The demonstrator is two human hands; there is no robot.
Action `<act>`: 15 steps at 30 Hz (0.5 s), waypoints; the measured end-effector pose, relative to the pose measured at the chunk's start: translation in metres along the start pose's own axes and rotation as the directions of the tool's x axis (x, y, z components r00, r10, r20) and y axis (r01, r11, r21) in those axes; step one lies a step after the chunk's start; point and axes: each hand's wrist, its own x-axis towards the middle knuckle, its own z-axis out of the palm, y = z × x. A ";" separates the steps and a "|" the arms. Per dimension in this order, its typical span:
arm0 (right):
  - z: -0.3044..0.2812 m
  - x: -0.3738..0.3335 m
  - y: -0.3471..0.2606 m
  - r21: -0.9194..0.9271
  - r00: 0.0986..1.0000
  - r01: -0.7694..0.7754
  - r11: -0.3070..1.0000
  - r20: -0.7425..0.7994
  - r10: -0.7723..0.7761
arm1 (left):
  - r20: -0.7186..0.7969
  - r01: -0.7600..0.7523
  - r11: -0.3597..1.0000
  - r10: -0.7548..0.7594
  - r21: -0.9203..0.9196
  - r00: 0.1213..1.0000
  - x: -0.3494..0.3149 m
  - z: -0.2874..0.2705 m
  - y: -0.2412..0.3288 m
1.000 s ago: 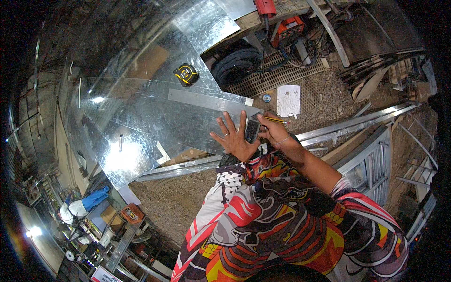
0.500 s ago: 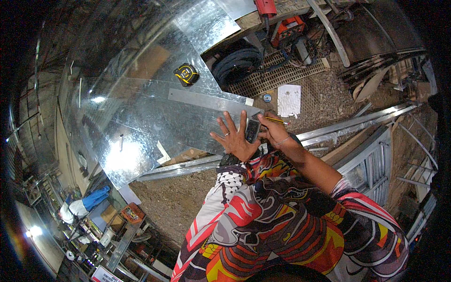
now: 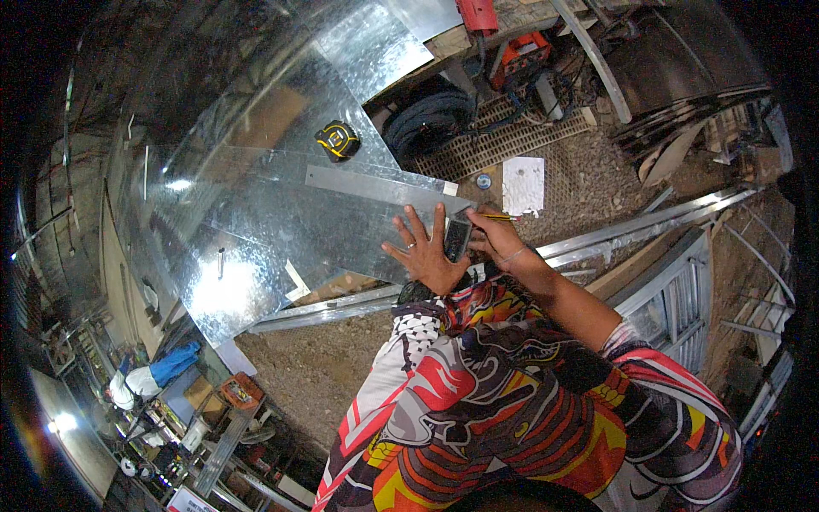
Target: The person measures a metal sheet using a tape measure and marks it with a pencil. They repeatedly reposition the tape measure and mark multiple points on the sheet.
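Note:
My left hand [image 3: 429, 254] lies flat with its fingers spread on a shiny metal sheet [image 3: 256, 183], close to the sheet's near right corner. Between thumb and fingers, my right hand [image 3: 496, 239] holds a yellow-and-black pencil [image 3: 502, 218]. A dark block [image 3: 458, 236], like the stock of a square, sits between my hands by the sheet's edge, partly covered by them. Past my left fingertips, a long metal blade [image 3: 367, 183] rests on the sheet; whether it joins the dark block is hidden. Farther off on the sheet stands a black-and-yellow tape measure [image 3: 338, 141].
Beyond the sheet are coiled black hose [image 3: 431, 115], a red machine [image 3: 522, 58] and a white paper [image 3: 523, 185] on the ground. Metal profiles [image 3: 648, 226] run off to the right. At far left a person in blue trousers [image 3: 175, 364] bends near a cluttered bench.
The pencil and my right fingers have shifted very slightly toward the left and away from me. My left hand stays spread on the sheet in nearly the same place.

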 end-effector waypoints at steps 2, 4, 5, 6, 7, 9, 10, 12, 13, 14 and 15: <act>-0.005 -0.001 -0.004 -0.037 0.995 0.015 0.999 -0.098 -0.019 | -0.001 0.000 1.000 0.000 0.000 1.000 0.000 0.001 0.000; -0.011 -0.004 -0.011 -0.065 0.981 0.081 0.995 -0.171 -0.091 | -0.006 0.000 1.000 0.000 -0.007 1.000 0.000 0.002 -0.001; -0.009 -0.012 -0.024 -0.078 0.970 0.137 0.987 -0.193 -0.150 | -0.002 0.003 1.000 -0.003 -0.011 1.000 0.000 0.002 -0.002; -0.009 -0.016 -0.033 -0.090 0.954 0.195 0.977 -0.214 -0.210 | 0.001 0.003 1.000 -0.003 -0.013 1.000 -0.001 0.001 -0.002; -0.012 -0.014 -0.036 -0.171 0.925 0.291 0.941 -0.201 -0.322 | 0.005 0.003 1.000 -0.003 -0.016 1.000 -0.001 0.000 -0.001; -0.015 -0.010 -0.046 -0.322 0.832 0.469 0.823 -0.151 -0.533 | 0.014 0.002 1.000 -0.002 -0.018 1.000 -0.001 0.000 -0.001; -0.017 -0.008 -0.051 -0.305 0.833 0.485 0.820 -0.123 -0.539 | 0.019 0.003 1.000 -0.002 -0.019 1.000 0.000 -0.001 -0.001; -0.019 -0.001 -0.060 -0.352 0.845 0.501 0.791 -0.001 -0.536 | 0.001 -0.004 1.000 0.004 -0.027 1.000 0.000 0.001 -0.001; -0.020 0.002 -0.064 -0.374 0.846 0.510 0.774 0.060 -0.529 | -0.008 -0.007 1.000 0.007 -0.031 1.000 0.000 0.001 -0.001; -0.017 0.002 -0.068 -0.395 0.858 0.494 0.775 0.076 -0.508 | -0.005 -0.006 0.999 0.006 -0.033 1.000 0.000 0.001 -0.001; -0.013 0.002 -0.072 -0.417 0.869 0.477 0.774 0.092 -0.486 | -0.003 -0.005 0.999 0.005 -0.035 1.000 0.000 0.001 -0.001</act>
